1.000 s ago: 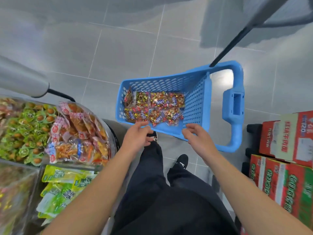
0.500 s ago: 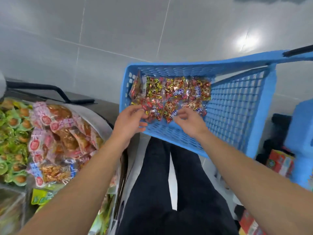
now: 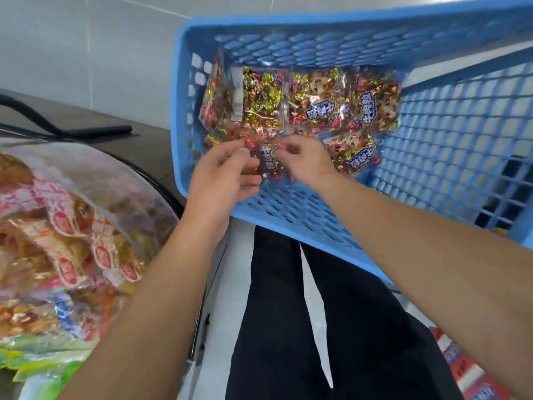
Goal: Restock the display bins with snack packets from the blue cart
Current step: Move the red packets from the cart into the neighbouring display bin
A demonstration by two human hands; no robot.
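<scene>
Both hands are reaching deeper than half a second ago, closing on a snack packet lying at the near edge of the pile inside the blue cart. Each grip is pinching it: left hand at one side, right hand at the other. Slick, crinkled film is risking a slip, and neighbouring packets overlapping it may be dragged out. Leftward, the display bin is sitting heaped already, so added stock could be spilling over its clear rim.

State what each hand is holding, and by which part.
Both the left hand and right hand pinch one snack packet in the blue cart, each grip on a near side.
</scene>
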